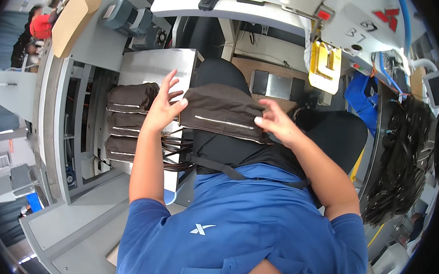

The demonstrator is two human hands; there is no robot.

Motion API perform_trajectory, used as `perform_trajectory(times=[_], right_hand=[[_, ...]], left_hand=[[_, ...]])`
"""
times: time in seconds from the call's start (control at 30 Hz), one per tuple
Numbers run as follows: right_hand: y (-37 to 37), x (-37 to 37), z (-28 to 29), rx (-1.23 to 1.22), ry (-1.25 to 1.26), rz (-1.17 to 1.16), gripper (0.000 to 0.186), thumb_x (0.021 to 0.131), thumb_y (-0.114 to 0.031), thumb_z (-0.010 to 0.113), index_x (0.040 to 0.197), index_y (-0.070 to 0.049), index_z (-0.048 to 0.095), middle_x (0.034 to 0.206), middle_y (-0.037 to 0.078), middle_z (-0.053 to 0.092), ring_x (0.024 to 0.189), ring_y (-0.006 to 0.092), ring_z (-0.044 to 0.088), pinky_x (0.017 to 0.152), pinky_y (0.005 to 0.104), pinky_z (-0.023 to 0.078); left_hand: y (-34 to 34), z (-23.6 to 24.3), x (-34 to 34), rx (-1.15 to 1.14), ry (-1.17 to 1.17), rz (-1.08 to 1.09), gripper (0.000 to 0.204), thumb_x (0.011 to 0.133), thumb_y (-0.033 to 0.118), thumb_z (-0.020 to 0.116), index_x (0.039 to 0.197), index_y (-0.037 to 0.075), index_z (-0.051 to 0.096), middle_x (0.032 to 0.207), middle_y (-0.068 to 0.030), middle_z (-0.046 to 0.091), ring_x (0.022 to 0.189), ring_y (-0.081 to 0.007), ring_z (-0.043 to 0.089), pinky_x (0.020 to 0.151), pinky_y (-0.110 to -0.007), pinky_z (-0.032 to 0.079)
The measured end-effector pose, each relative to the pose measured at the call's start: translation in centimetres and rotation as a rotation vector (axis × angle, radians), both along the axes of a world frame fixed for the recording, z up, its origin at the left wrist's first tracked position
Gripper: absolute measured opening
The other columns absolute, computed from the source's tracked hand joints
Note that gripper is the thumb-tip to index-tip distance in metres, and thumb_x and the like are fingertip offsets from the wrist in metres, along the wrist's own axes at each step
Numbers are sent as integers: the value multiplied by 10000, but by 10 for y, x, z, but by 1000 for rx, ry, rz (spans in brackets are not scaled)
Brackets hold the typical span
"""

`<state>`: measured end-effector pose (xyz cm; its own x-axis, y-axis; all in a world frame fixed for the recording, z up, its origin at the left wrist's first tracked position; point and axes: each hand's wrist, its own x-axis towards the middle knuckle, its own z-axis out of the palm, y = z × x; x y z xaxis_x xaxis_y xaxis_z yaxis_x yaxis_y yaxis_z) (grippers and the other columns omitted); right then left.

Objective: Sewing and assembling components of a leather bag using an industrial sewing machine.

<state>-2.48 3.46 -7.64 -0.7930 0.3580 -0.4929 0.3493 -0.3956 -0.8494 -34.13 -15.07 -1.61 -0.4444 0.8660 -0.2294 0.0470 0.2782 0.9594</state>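
Across my lap lies a dark brown folded fabric piece (221, 106) with a silvery zipper along its near side. At its left end is my left hand (164, 107), fingers spread and thumb close to the fabric's edge. My right hand (277, 123) is at the other end, its thumb and fingers apart over the fabric; whether the fingertips touch it I cannot tell. To the left, several similar zippered brown bundles (126, 125) lie in a row on a pale metal table (156, 64). Dark strands (178, 147) run from them toward my lap.
A white sewing machine (349, 24) with a yellow plate (326, 68) stands ahead at right. Dark garments (401, 155) hang at far right beside a blue bin (360, 93). A pedal (279, 85) sits below the machine; a motor (121, 15) is at upper left.
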Motion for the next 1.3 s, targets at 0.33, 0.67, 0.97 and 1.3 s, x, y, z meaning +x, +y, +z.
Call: perform_trajectory(times=[0.33,0.67,0.97,1.3], right_hand=[[-1,-29,4,-451,296,-88,850,927,-158,732,1621,-181,242,1639,127,228,1506,295,240,1184,461,308],[6,-21,7,-207,212,29,610,978,-102,620,1545,-178,407,1401,61,539,1046,105,593,739,227,509],[16,-18,10,26,255,68,620,952,-78,640,1538,-126,445,1492,86,481,1215,170,550,864,264,519],[21,-5,9,126,149,227,340,846,82,564,1087,-25,779,1055,79,741,987,154,663,891,290,508]], left_hand=[[5,-9,8,20,256,-226,332,972,121,640,1292,39,683,1363,-157,645,1326,-270,556,1142,-379,380],[-2,-28,5,147,13,-92,461,931,34,678,1385,28,602,1365,-126,645,1246,-243,614,1105,-345,422],[3,-20,7,21,-47,-228,576,915,50,681,1465,52,510,1436,-101,534,1323,-205,499,1119,-333,378],[-9,-36,-21,65,-644,-189,360,810,-4,494,1093,11,716,984,-77,710,901,-119,658,794,-231,515]])
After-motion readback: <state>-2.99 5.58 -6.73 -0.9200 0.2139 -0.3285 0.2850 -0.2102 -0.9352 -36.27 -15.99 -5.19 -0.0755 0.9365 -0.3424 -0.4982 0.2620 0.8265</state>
